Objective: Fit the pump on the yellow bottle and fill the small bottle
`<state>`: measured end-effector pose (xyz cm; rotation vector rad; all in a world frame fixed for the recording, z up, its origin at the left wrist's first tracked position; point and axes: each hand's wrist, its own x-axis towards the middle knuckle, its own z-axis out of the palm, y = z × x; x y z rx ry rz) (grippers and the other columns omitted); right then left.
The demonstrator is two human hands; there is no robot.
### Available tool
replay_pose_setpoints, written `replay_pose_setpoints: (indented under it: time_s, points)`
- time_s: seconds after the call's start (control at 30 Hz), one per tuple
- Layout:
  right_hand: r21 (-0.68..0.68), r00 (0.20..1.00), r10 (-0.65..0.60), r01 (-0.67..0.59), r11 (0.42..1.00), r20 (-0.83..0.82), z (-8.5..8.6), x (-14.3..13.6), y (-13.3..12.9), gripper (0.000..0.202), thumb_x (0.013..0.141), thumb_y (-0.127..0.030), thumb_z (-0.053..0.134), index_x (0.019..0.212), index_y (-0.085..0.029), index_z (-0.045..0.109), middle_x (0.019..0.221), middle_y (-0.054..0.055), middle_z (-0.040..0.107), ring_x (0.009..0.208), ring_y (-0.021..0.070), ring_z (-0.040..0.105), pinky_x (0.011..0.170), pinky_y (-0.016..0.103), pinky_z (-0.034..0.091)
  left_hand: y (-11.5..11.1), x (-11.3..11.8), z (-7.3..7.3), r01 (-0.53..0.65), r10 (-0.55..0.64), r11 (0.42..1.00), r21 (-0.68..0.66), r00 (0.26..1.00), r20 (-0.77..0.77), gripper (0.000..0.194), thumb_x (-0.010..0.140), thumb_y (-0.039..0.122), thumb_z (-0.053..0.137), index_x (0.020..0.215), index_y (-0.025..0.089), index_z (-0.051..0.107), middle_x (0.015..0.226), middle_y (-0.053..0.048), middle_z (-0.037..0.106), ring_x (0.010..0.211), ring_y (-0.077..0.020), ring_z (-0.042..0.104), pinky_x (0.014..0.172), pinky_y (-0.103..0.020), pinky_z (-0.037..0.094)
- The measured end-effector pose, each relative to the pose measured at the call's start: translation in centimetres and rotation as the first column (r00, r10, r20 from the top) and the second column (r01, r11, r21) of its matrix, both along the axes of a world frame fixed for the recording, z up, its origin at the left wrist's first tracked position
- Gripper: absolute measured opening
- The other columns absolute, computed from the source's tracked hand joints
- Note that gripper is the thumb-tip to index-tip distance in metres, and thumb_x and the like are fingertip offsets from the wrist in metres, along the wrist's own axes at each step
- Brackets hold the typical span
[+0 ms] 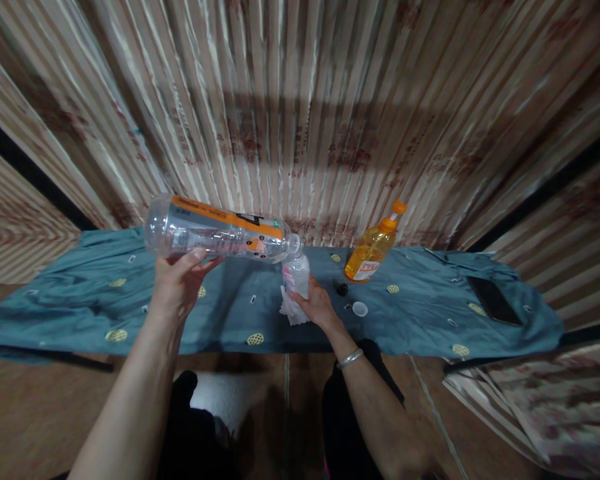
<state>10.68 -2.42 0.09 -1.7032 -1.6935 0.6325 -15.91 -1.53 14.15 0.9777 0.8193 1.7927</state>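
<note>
My left hand (180,277) grips a large clear bottle (215,230) with an orange and grey label from below. The bottle lies nearly level, its neck to the right, over the top of a small clear bottle (296,273). My right hand (317,303) is wrapped round that small upright bottle. Crumpled white tissue or plastic (291,310) sits at its base. Whether liquid passes between the two bottles cannot be made out.
An orange pump bottle (370,253) stands tilted in view at the right. Near it lie a black cap (342,289) and a small white cup or lid (360,309). A dark phone (494,300) rests on the green cloth (230,327). Pleated curtains (280,120) hang behind.
</note>
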Motion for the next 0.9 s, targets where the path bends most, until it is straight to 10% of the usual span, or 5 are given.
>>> replay_pose_setpoints:
  time_s: [0.7,0.9]
  points:
    - [-0.026,1.000,-0.015,0.015,1.000,-0.011,0.00,-0.23,-0.09,0.055,0.099,-0.032,0.076,0.149,-0.017,0.060,0.141,0.017,0.079,0.131,0.0333,0.076,0.110,0.042,0.058,-0.32,0.37,0.29,-0.054,0.054,0.998,0.028,0.999,-0.008,0.053,0.042,0.025,0.103,0.088,0.024,0.078,0.082,0.002,0.081,0.072,-0.0199,0.079,0.065,-0.032,0.071]
    - [0.003,1.000,-0.006,0.006,1.000,-0.029,-0.32,-0.08,-0.10,0.055,0.097,-0.032,0.078,0.148,-0.020,0.061,0.139,0.015,0.080,0.129,0.0326,0.077,0.109,0.042,0.059,-0.20,-0.06,0.06,-0.032,0.034,0.999,0.020,0.997,-0.066,0.053,0.048,0.030,0.103,0.095,0.023,0.081,0.082,-0.003,0.082,0.076,-0.0252,0.082,0.083,-0.046,0.074]
